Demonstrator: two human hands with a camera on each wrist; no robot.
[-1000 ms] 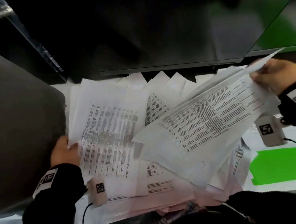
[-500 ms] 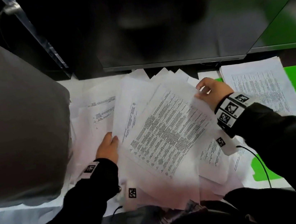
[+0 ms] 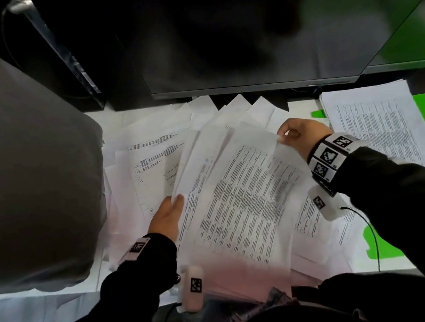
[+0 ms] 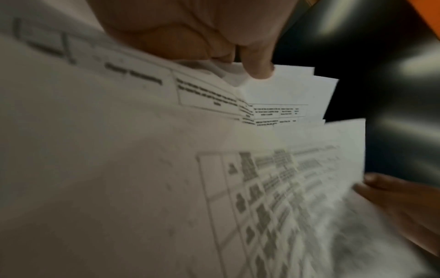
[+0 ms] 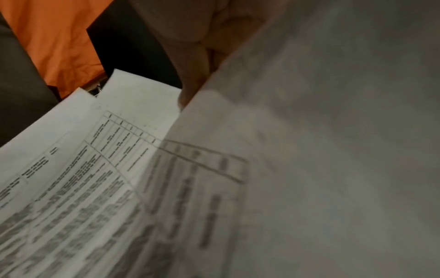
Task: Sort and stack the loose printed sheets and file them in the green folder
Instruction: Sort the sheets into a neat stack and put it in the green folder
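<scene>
Dim overall, wrist views blurry, head view edges warped.

Head view downward; both wrist views close over shared printed sheets (image 3: 238, 200).

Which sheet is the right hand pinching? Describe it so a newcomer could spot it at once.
Start at the dark monitor at the back of the desk; below it lies a fanned pile of loose sheets. The sheet lies tilted on top, between both hands. Alone, its far corner is pinched by the right hand, and it carries a dense printed table.
</scene>
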